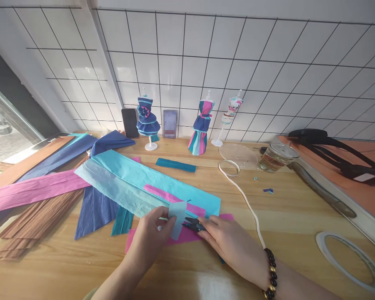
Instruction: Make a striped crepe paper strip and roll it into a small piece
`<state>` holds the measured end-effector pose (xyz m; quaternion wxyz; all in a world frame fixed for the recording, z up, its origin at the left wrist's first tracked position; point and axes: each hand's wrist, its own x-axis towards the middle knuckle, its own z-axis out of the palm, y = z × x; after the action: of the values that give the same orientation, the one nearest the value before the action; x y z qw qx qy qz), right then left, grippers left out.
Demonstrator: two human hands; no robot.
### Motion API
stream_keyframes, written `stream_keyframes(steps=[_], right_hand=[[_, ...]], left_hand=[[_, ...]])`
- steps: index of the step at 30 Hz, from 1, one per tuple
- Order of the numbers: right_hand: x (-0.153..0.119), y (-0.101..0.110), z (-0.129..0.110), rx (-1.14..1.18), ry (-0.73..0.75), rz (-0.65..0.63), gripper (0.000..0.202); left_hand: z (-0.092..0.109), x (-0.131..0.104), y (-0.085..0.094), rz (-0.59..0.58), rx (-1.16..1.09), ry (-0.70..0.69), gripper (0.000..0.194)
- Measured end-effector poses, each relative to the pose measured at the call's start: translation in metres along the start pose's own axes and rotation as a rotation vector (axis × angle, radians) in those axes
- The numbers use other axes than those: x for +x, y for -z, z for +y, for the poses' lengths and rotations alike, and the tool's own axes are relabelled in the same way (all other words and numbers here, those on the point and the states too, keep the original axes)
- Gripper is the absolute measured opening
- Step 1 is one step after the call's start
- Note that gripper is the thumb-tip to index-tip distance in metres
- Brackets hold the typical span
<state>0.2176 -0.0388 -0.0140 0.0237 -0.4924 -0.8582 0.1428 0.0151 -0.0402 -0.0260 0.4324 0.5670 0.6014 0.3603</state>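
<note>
One pale paper piece (178, 217), pinched in left hand (149, 233), scissors (193, 223) beside.

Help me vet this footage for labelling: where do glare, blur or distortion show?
Head view: window at left largely washed out; pale glare on near tabletop; wall tiles stretched toward the right; small upright panel pixelated; left hand and right hand show little blur.

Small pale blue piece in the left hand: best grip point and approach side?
Probably pinch the small pale blue piece along its left edge, coming from the left. It's flat and thin, so thumb against fingertips should suit, and the scissors in the right hand sit by its right side. The left hand comes from the left.
</note>
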Motion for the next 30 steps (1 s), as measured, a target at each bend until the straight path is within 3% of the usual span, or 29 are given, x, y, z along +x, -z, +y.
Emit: stream_keyframes(steps=[15, 21, 30], right_hand=[[0.001, -0.008, 0.000, -0.129, 0.082, 0.090, 0.026], [0.001, -0.012, 0.003, -0.073, 0.150, 0.226, 0.027], [0.001, -0.011, 0.002, -0.062, 0.131, 0.174, 0.029]], left_hand=[[-0.001, 0.000, -0.001, -0.010, 0.042, -0.021, 0.019], [0.000, -0.001, -0.001, -0.008, 0.007, -0.038, 0.018], [0.002, 0.000, 0.000, -0.002, 0.022, -0.059, 0.017]])
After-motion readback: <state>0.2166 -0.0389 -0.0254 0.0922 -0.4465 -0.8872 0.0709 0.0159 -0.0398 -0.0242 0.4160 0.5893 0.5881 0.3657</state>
